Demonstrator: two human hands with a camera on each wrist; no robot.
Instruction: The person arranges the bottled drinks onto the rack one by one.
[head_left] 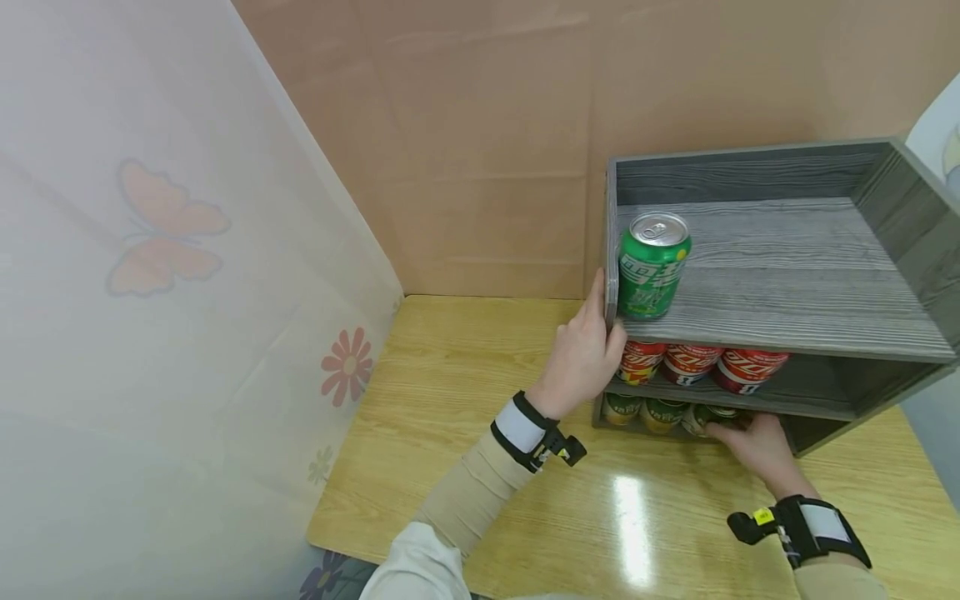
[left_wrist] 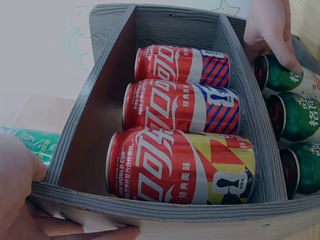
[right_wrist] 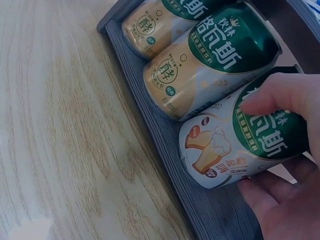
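Note:
At the left side panel of a grey wooden shelf, my left hand grips the panel, thumb over its front edge and fingers along the outside. My right hand reaches into the bottom compartment. There it holds a green-and-white drink can, thumb on top and fingers underneath in the right wrist view. This can is the rightmost of a row, beside a green-and-gold can and another like it. The held can's far end is hidden by my hand.
A green soda can stands at the left of the top compartment. Three red cola cans line the middle one. The shelf rests on a light wooden table, with a brown backdrop behind and a patterned white sheet at left.

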